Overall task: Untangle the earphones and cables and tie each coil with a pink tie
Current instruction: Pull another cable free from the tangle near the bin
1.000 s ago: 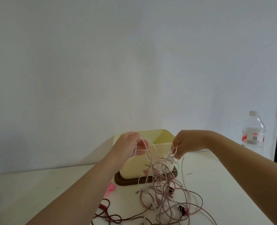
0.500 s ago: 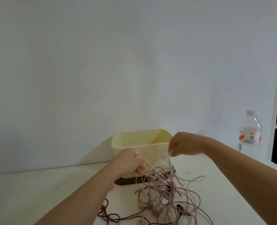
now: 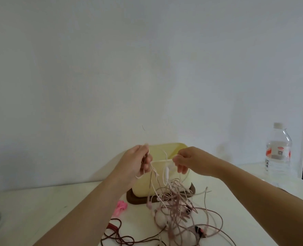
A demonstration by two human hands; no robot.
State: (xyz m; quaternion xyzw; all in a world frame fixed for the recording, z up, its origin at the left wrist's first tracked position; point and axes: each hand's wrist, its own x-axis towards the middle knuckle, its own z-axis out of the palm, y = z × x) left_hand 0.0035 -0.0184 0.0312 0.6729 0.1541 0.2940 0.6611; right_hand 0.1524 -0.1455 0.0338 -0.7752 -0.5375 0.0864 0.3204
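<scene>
Earphone cables (image 3: 173,205) sit in a pale pink tangle on the white table (image 3: 40,210), just in front of a yellow box (image 3: 143,185). From the left: pink ties (image 3: 120,209) lie beside the left forearm, with a dark red cable (image 3: 117,237) looped nearer the camera. The left hand (image 3: 138,161), raised before the box, has its fingers curled round several strands. A white strand (image 3: 161,161) (its inline remote hangs just below) runs taut across to the right hand (image 3: 188,159), which pinches it between thumb and fingers. A water bottle (image 3: 277,155) stands at the far right.
</scene>
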